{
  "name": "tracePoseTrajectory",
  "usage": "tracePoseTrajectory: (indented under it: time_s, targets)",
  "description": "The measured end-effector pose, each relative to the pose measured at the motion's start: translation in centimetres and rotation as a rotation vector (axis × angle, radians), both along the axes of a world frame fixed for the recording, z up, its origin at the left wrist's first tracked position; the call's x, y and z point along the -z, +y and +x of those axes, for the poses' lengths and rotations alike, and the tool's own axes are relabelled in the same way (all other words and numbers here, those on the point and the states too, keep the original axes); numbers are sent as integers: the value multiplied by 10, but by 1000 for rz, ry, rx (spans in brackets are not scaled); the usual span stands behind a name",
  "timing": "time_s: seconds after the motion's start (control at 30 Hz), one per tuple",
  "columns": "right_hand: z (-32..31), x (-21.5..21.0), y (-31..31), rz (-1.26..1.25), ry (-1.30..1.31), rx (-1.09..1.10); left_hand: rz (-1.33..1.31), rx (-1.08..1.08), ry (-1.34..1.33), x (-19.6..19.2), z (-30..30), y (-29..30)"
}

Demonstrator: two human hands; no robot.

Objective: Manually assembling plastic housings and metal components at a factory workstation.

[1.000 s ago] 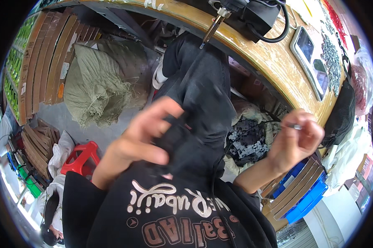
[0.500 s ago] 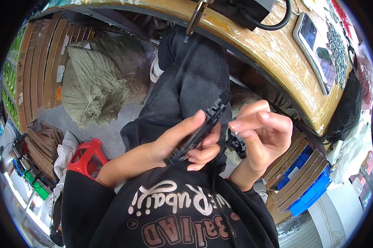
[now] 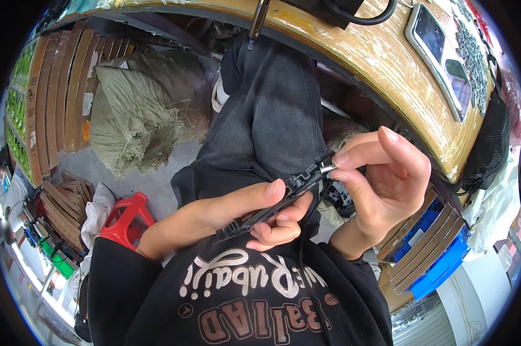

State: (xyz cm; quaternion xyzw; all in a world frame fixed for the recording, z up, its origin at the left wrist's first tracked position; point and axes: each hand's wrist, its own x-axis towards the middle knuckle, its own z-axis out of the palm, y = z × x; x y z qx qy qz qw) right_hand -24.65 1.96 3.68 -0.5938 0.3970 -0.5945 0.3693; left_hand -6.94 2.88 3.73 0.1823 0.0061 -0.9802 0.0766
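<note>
My left hand (image 3: 246,210) grips a long black plastic strip (image 3: 272,199) that slants up to the right over my lap. My right hand (image 3: 381,179) pinches a small silvery metal piece (image 3: 328,168) with thumb and forefinger at the strip's upper end. The piece touches the strip's tip. Both hands are above my dark grey trousers (image 3: 272,115), just below the edge of the wooden bench (image 3: 381,63).
A phone-like device (image 3: 439,55) and a pile of small dark parts (image 3: 474,55) lie on the bench. A black cable (image 3: 352,14) and a tool (image 3: 259,17) are at its far edge. A green sack (image 3: 133,109), a red stool (image 3: 125,216) and blue crates (image 3: 436,259) are on the floor.
My right hand came in from the right with the small metal piece and now meets the strip's tip. My left hand has lowered and tilted the strip.
</note>
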Motion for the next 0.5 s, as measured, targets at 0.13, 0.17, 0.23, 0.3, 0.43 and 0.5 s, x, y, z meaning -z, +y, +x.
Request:
tracePoseTrajectory:
  time_s: [0.13, 0.17, 0.23, 0.3, 0.43, 0.5]
  targets:
    - [-2, -1, 7, -18, 5, 0, -47, 40, -11, -2, 4, 1]
    - [0, -1, 8, -28, 1, 18, -28, 62, 13, -1, 5, -2]
    - [-2, -1, 9, -53, 27, 23, -5, 80, 35, 0, 4, -3]
    - [-2, -3, 11, -75, 48, 28, 22, 99, 52, 1, 5, -3]
    - [1, -5, 14, -134, 92, 106, 51, 135, 65, -1, 3, -6]
    - [2, -7, 15, -171, 86, 167, 52, 152, 53, -2, 3, -5]
